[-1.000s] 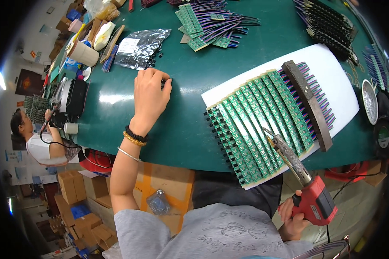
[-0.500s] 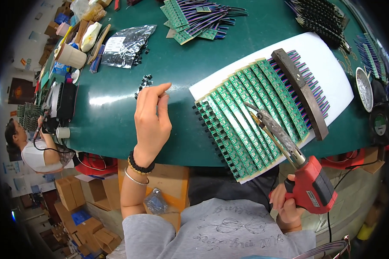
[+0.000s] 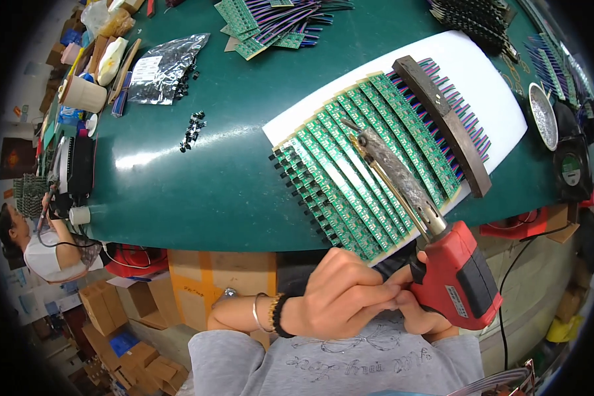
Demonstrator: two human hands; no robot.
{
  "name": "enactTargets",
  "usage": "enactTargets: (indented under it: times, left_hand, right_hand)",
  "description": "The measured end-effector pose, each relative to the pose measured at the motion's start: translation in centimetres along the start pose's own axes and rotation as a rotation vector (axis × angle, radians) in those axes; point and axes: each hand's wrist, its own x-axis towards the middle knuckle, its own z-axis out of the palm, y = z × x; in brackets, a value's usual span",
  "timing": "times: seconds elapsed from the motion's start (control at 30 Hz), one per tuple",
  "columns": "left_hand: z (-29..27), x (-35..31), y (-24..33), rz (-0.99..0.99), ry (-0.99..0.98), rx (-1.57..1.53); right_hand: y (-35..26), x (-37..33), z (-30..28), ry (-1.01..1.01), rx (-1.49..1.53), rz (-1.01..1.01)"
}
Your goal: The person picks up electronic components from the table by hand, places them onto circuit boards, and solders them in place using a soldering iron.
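My right hand [image 3: 421,313] is closed round the grip of a red and black soldering gun [image 3: 459,277], whose long metal barrel points up and left over a row of green circuit board strips [image 3: 376,162]. Close beside it, my left hand [image 3: 343,297] is closed in a pinch, its fingertips meeting those of my right hand. Whatever lies between them is too small to make out. The strips lie side by side on a white foam sheet [image 3: 492,86], with small black components [image 3: 303,188] along their left end. A dark bar [image 3: 442,122] rests across their coloured wires.
A small pile of black components [image 3: 192,132] lies on the green table [image 3: 178,191], near a silvery bag [image 3: 168,69]. More wired boards [image 3: 264,26] lie at the back. An oval metal dish [image 3: 542,117] stands at the right. Another person [image 3: 49,244] sits at the far left.
My left hand has moved from beside the component pile down and right to my right hand, its fingers now pinched. The soldering gun stays in my right hand, and the whole view has shifted slightly.
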Motion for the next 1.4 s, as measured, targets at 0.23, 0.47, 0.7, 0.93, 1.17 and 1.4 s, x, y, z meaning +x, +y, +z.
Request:
enactTargets:
  times: [0.23, 0.47, 0.7, 0.93, 1.17, 1.4]
  left_hand:
    - [0.5, 0.1, -0.6, 0.032, 0.034, 0.087]
    - [-2.1, 0.2, -0.5, 0.258, -0.254, 0.383]
    - [-3.5, 0.7, -0.5, 0.258, -0.303, 0.437]
    - [-5.0, 2.0, -4.0, -0.016, -0.021, 0.557]
    - [-4.6, 1.7, -4.1, -0.066, 0.005, 0.614]
    - [-4.4, 1.6, -4.2, -0.083, 0.014, 0.606]
  right_hand:
    - [0.1, -0.4, -0.3, 0.063, 0.147, 0.069]
    - [-0.2, -0.2, -0.6, 0.013, 0.006, 0.165]
    - [-0.3, -0.2, -0.6, -0.005, 0.009, 0.119]
    - [1.8, -5.4, -0.8, 0.185, 0.237, 0.067]
    - [3.8, -9.1, -1.7, 0.124, 0.266, -0.059]
    - [0.4, -9.9, -2.9, -0.008, 0.363, 0.592]
